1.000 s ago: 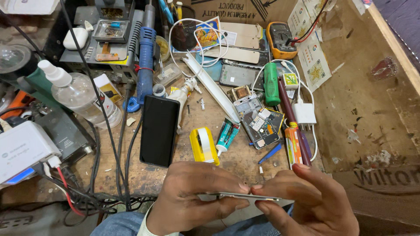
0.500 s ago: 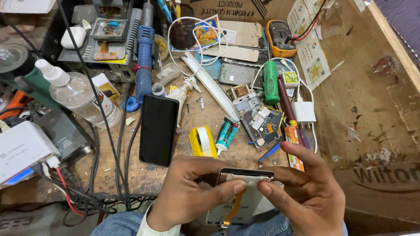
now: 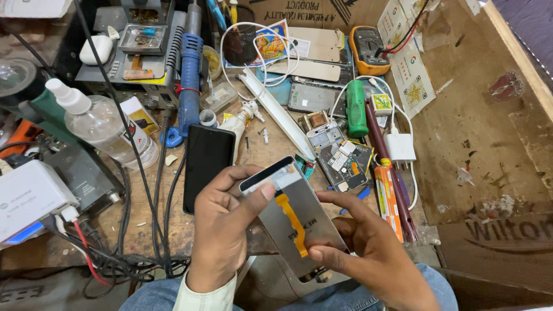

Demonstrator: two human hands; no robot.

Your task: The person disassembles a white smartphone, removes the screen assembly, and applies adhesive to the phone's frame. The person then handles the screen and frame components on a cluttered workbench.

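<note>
Left hand [image 3: 222, 230] and right hand [image 3: 368, 253] pinch phone screen [image 3: 296, 222] by edges; orange ribbon cable [image 3: 292, 216] exposed, thumb pressure could tear it.

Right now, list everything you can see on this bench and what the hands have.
screen panel: one, silver back with orange flex cable, held over the bench edge
phone: one, black, flat on the bench left of the panel
bottle: one, clear with white nozzle, left side
multimeter: one, yellow and grey, top centre
screwdriver: one, green handle, centre right
charger: one, white, with white cable, right of the circuit boards
circuit boards: several, bare, mid-bench
white box: one, far left, cables plugged in
bench: one, brown wood, worn
left hand: grips the panel's left edge, thumb on top
right hand: holds the panel's right side, thumb at the flex cable end
</note>
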